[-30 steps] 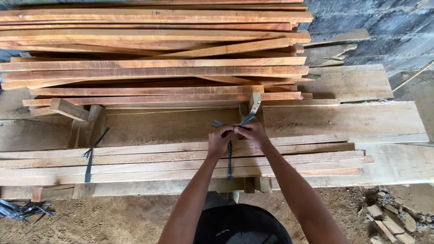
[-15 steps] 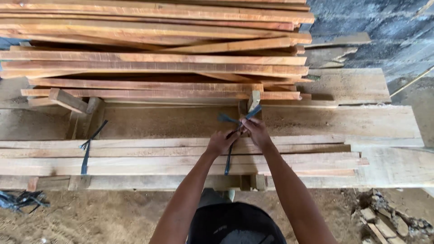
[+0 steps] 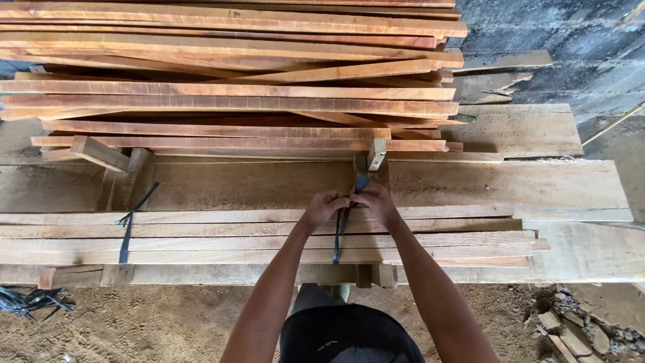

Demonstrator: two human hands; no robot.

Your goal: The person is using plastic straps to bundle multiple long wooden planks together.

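At your far left, a tangle of dark strap offcuts (image 3: 30, 300) lies on the sawdust floor (image 3: 148, 323). Just right of it, a dark blue strap (image 3: 126, 235) already circles the left end of the bundle of planks (image 3: 201, 238) in front of you, its knotted tails pointing up toward the far side. The bundle lies flat across low wooden supports, long edges running left to right.

Your left hand (image 3: 322, 208) sits on top of the bundle near its middle, its grip clenched on the second blue strap (image 3: 339, 238). That strap runs over the near planks and down the front edge. Your right hand (image 3: 375, 204) is touching the left one, fingers pinched on the same strap, with a short blue tail poking up just beyond your knuckles.

Behind your hands, a small upright wooden block (image 3: 377, 154) stands against the tall stack of reddish planks (image 3: 228, 81). Farther right, wide pale boards (image 3: 517, 128) lie flat, and broken rubble (image 3: 578, 336) sits at the lower right corner.
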